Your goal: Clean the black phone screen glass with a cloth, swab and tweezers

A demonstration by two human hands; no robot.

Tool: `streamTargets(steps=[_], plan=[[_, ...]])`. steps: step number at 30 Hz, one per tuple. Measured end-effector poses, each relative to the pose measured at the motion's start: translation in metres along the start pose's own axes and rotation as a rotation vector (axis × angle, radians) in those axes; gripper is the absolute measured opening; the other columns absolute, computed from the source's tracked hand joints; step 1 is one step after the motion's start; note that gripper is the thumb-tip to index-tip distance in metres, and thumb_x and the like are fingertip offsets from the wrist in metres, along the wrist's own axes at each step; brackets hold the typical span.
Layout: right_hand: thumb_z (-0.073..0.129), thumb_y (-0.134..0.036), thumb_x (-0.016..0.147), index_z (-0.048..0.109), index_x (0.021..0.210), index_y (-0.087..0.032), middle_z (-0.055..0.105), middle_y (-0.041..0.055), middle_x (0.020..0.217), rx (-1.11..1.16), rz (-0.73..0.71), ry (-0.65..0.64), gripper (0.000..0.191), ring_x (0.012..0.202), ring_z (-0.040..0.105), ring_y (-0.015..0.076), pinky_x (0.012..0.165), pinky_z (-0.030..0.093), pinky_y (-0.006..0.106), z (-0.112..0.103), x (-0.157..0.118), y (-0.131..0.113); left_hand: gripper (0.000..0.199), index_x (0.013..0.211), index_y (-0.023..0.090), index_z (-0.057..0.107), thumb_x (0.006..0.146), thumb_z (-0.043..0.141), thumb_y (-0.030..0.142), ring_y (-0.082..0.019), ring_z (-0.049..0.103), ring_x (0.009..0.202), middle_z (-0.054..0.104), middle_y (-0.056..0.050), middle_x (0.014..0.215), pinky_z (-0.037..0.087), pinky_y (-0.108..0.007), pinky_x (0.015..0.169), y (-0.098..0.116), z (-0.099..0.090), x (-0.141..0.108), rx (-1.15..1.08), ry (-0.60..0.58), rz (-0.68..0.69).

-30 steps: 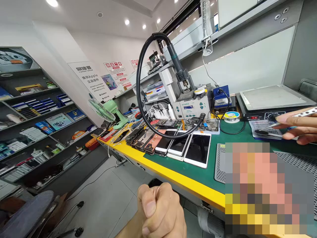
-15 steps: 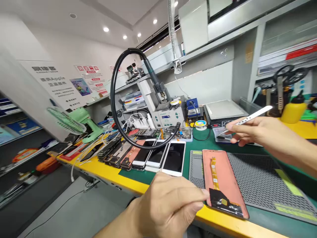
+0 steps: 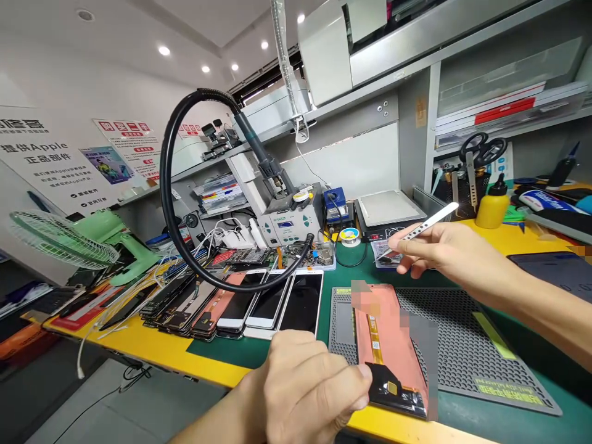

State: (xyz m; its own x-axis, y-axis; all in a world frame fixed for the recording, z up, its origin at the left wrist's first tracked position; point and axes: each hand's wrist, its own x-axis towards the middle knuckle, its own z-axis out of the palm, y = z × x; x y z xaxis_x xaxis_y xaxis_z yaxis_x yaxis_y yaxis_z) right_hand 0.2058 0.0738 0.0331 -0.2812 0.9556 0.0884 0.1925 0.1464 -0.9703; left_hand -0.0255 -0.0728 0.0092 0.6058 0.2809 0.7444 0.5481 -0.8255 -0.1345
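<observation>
My right hand [image 3: 432, 246] holds a pair of white tweezers [image 3: 430, 223] with a row of holes. Their tips point down at a small clear box [image 3: 385, 254] behind the mat. Closer to me, my left hand [image 3: 314, 391] is closed, thumb and forefinger pressed together beside the lower left edge of a phone screen [image 3: 393, 333]. Whether those fingers grip the edge or something small is hidden. The screen lies back side up, pink, with a gold flex cable and a black lower end; blocky smears cover parts of it. Under it is a grey textured mat [image 3: 453, 345].
Several phones and screens [image 3: 303, 302] lie in a row to the left. Behind them stand a rework station [image 3: 291, 219] with a looping black hose [image 3: 169, 197], a solder spool [image 3: 350, 237] and a flat hot plate [image 3: 391, 208]. A yellow bottle [image 3: 493, 203] is at right.
The view has swung to the right, so things appear further left and more of the right side shows. Both hands keep nearly the same places over the bench, tweezers still held.
</observation>
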Motion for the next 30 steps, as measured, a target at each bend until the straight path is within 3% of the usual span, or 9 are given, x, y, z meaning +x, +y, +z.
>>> streamTargets(steps=[6, 15, 20, 26, 30], plan=[[0.070, -0.040, 0.081, 0.077, 0.084, -0.016, 0.075, 0.0058, 0.065, 0.009, -0.013, -0.012, 0.025, 0.062, 0.067, 0.0198, 0.057, 0.052, 0.030, -0.002, 0.001, 0.004, 0.020, 0.095, 0.004, 0.067, 0.097, 0.051, 0.016, -0.012, 0.044, 0.042, 0.066, -0.004, 0.058, 0.028, -0.030, 0.041, -0.007, 0.005, 0.002, -0.005, 0.001, 0.095], [0.073, -0.030, 0.081, 0.076, 0.074, -0.015, 0.075, 0.0043, 0.063, 0.077, -0.001, -0.018, 0.016, 0.056, 0.066, 0.0162, 0.053, 0.052, 0.026, 0.001, -0.004, -0.005, 0.019, 0.096, 0.004, 0.069, 0.096, 0.052, 0.014, -0.011, 0.041, 0.042, 0.063, -0.001, 0.056, 0.025, -0.030, 0.041, -0.006, 0.005, 0.001, -0.005, -0.012, 0.114], [0.070, -0.019, 0.079, 0.073, 0.080, -0.016, 0.079, 0.0084, 0.081, 0.233, 0.025, -0.055, 0.004, 0.074, 0.076, 0.0218, 0.067, 0.061, 0.029, 0.002, -0.011, -0.011, 0.018, 0.095, 0.003, 0.068, 0.094, 0.053, 0.014, -0.012, 0.042, 0.044, 0.064, -0.003, 0.059, 0.024, -0.031, 0.043, -0.016, 0.008, 0.001, -0.010, -0.023, 0.145], [0.087, -0.029, 0.072, 0.077, 0.075, -0.017, 0.081, 0.0091, 0.079, 0.563, 0.090, -0.356, 0.016, 0.078, 0.078, 0.0225, 0.076, 0.064, 0.027, 0.004, -0.025, -0.021, 0.017, 0.097, 0.004, 0.067, 0.094, 0.054, 0.014, -0.012, 0.043, 0.044, 0.064, -0.002, 0.059, 0.023, -0.031, 0.043, -0.043, 0.009, 0.007, 0.041, -0.048, 0.229], [0.087, -0.028, 0.073, 0.079, 0.082, -0.027, 0.082, 0.0069, 0.080, 0.588, 0.094, -0.640, 0.012, 0.077, 0.080, 0.0241, 0.073, 0.063, 0.030, 0.012, -0.038, -0.005, 0.018, 0.099, 0.005, 0.066, 0.097, 0.051, 0.015, -0.012, 0.044, 0.044, 0.063, -0.001, 0.057, 0.025, -0.031, 0.044, -0.051, 0.013, -0.002, 0.048, -0.067, 0.197]])
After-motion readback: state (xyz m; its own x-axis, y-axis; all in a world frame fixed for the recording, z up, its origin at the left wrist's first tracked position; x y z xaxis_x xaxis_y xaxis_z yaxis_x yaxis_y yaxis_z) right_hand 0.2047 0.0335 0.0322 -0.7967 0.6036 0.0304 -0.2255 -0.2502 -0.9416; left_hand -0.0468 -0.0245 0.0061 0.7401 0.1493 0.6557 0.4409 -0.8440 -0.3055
